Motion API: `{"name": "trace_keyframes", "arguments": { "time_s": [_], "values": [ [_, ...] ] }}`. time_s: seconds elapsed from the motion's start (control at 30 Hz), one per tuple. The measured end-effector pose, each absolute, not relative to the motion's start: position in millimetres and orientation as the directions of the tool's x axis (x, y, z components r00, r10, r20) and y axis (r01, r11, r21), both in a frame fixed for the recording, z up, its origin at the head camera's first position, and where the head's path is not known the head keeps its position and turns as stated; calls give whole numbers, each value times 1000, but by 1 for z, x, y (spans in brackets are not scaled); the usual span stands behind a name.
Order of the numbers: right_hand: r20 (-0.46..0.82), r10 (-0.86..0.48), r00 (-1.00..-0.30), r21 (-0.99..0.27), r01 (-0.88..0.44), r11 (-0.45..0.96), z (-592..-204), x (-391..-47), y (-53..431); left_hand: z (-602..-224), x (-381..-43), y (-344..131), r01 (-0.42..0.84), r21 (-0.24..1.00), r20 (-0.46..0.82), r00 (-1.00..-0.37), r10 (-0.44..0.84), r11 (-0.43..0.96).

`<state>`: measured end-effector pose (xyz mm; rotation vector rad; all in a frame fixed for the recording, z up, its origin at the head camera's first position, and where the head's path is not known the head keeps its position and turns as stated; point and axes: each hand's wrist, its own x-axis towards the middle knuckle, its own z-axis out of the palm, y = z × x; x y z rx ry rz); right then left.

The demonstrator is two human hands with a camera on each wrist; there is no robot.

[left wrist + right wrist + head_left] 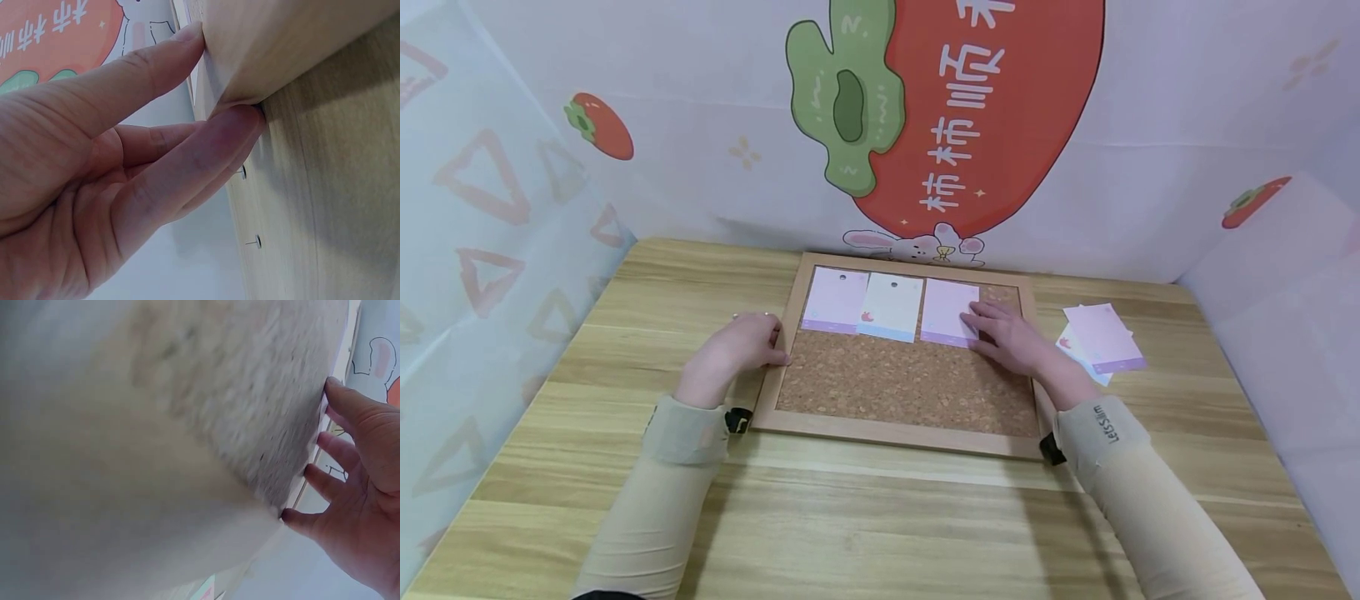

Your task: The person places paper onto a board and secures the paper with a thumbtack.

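A wood-framed corkboard (880, 383) lies on the table, with three note cards in a row along its upper part. My left hand (737, 346) holds the frame's left side, thumb (178, 53) on its upper edge and fingers (206, 147) low against it by the tabletop. My right hand (1015, 337) is spread over the board's upper right, fingertips touching the right edge of the pink card (947, 304). Left of that card are a white card (891, 312) and another pink card (833, 300), each with a dark pin near its top.
Right of the board, a loose pink card (1101, 329) overlaps a white card (1078, 358) on the table (850, 533). Pins (257, 241) lie on the table beyond my left hand. A printed cloth wall (700, 75) rises behind the board.
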<state>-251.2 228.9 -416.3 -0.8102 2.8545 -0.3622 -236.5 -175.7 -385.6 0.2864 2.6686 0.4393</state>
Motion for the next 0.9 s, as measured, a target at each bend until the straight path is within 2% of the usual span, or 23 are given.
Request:
{"name": "trace_keyframes", "arguments": {
  "time_s": [0.33, 0.9],
  "values": [
    [-30, -567, -823, -252, -542, 801, -419, -251, 237, -386, -236, -175, 132, 351, -364, -893, 265, 927],
    [-55, -585, -809, -253, -555, 792, -416, -251, 235, -387, -238, -180, 156, 376, -354, -887, 297, 914]
  ]
}}
